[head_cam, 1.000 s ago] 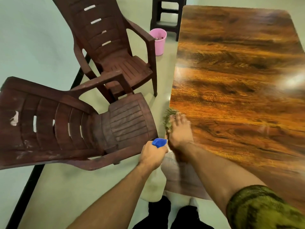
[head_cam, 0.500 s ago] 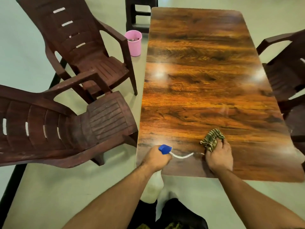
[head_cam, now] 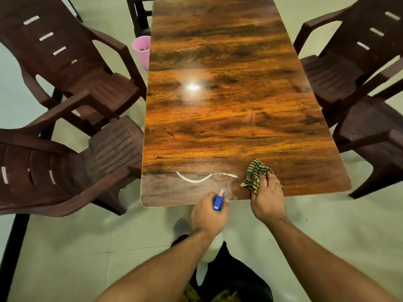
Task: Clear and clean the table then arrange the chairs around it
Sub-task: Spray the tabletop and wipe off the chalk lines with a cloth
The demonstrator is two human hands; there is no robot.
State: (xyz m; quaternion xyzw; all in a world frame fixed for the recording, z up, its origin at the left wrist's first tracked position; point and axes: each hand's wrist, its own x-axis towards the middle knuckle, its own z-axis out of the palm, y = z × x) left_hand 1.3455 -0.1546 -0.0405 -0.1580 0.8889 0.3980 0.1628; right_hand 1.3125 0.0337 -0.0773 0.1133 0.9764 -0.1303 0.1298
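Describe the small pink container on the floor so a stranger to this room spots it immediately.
Find the long wooden table and follow its left edge toward the far end. On the floor there, between the farther left chair and a dark stool, stands the pink container. It is the only pink thing among dark brown furniture.

the long table (head_cam: 229,118) has a glossy wood-grain top. near its close edge lies a thin curved white streak (head_cam: 194,179), and touching its right end a crumpled striped green cloth (head_cam: 255,174). on the pale floor (head_cam: 327,225) stand brown chairs (head_cam: 113,147) at both sides and a pink bin (head_cam: 141,51).
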